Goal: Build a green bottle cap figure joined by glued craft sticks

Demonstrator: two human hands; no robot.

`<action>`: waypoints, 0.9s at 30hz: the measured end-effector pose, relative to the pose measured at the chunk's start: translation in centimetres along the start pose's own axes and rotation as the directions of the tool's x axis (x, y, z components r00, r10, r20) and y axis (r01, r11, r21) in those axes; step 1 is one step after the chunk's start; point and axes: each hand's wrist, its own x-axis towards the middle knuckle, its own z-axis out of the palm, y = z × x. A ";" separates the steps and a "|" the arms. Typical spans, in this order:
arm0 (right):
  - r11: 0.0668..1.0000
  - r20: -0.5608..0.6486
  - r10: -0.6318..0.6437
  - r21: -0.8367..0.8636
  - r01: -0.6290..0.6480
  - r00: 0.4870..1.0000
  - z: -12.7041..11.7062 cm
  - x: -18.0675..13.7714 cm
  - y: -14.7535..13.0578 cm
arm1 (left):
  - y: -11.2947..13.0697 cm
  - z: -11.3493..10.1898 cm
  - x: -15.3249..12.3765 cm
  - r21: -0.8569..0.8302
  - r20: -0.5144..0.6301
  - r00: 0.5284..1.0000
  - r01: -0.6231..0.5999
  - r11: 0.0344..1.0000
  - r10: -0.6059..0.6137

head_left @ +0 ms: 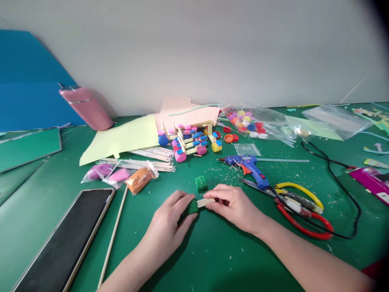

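Observation:
My left hand (170,219) is closed on a green bottle cap (192,207), partly covered by the fingers. A few short pale wooden sticks (201,202) reach from the cap to my right hand (231,205), whose thumb and fingers pinch their other end. Whether the sticks are fixed to the cap, I cannot tell. Just beyond the fingertips, a second green piece (201,183), like bottle caps set together, rests on the table. Behind it lies a cluster of small stick constructions (190,142) with pink, blue and yellow caps.
To the right lie a blue glue gun (252,167) with a black cord and red-and-yellow-handled pliers (304,209). A phone (67,243) and a long wooden stick (114,231) lie left. Behind are bagged clay (139,179), a bag of caps (246,121) and a pink bottle (88,108).

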 end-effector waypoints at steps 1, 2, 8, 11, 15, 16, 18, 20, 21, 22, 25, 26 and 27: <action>1.000 -0.001 -0.001 0.000 0.001 1.000 0.0 0.0 0.0 | 0.0 0.0 0.0 0.003 -0.004 1.000 0.002 1.000 -0.002; 1.000 -0.001 -0.002 0.000 0.002 1.000 0.0 0.0 0.0 | 0.0 0.0 0.0 0.004 -0.003 1.000 0.004 1.000 -0.004; 1.000 -0.003 -0.006 -0.004 0.006 1.000 0.1 -0.2 0.0 | 0.2 0.0 0.1 0.005 -0.009 1.000 -0.010 1.000 0.010; 1.000 -0.005 -0.004 -0.009 0.004 1.000 0.1 -0.1 0.0 | 0.1 -0.1 0.1 0.011 -0.014 1.000 -0.012 1.000 0.012; 1.000 -0.004 -0.001 -0.007 0.001 1.000 0.1 -0.1 -0.1 | 0.0 0.0 0.1 0.020 -0.015 1.000 -0.014 1.000 0.014; 1.000 -0.003 0.000 -0.007 0.000 1.000 0.1 -0.1 -0.1 | 0.0 0.0 0.1 0.022 -0.017 1.000 -0.016 1.000 0.017; 1.000 -0.004 0.001 -0.009 -0.001 1.000 0.1 -0.1 -0.1 | -0.1 0.0 0.1 0.026 -0.019 1.000 -0.022 0.999 0.022; 1.000 -0.006 0.001 -0.010 -0.001 1.000 0.1 -0.1 -0.1 | -0.1 0.0 0.2 0.030 -0.023 0.999 -0.026 0.999 0.027; 1.000 -0.007 0.000 -0.011 0.000 1.000 0.1 -0.1 -0.1 | -0.1 0.0 0.2 0.031 -0.027 0.999 -0.026 0.999 0.027; 1.000 -0.008 -0.001 -0.012 0.001 1.000 0.1 -0.1 -0.1 | 0.0 0.0 0.2 0.032 -0.029 0.999 -0.025 0.999 0.026; 1.000 -0.012 -0.004 -0.016 0.004 1.000 0.1 -0.1 -0.1 | 0.1 0.0 0.3 0.027 -0.027 1.000 -0.013 1.000 0.014; 1.000 -0.011 -0.004 -0.017 0.003 1.000 0.1 -0.1 -0.1 | 0.2 -0.1 0.2 0.023 -0.024 1.000 -0.010 1.000 0.010; 1.000 -0.011 -0.004 -0.018 0.004 1.000 0.1 -0.1 -0.1 | 0.2 -0.1 0.2 0.018 -0.024 1.000 -0.009 1.000 0.009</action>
